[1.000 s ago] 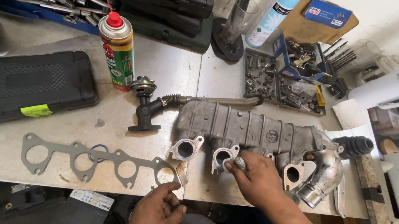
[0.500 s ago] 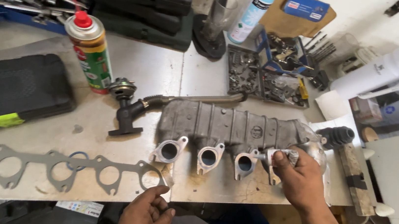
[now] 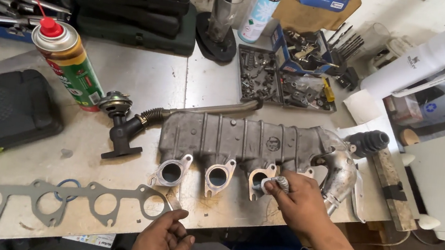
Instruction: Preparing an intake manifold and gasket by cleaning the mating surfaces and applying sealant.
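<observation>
Manifold lies mid-surface, ports facing near. Right hand pinches a small grey pad closed against the third port flange; whether the two left flanges are done I cannot tell. Left hand loosely curled, empty, touching the gasket end at the near edge.

Both hands bare: left hand, right hand; no gloves, sleeves.

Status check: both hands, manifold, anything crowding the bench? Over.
Right hand pressing a small grey pad on the intake manifold third port flange. Left hand at gasket end. Spray can stands clear.
</observation>
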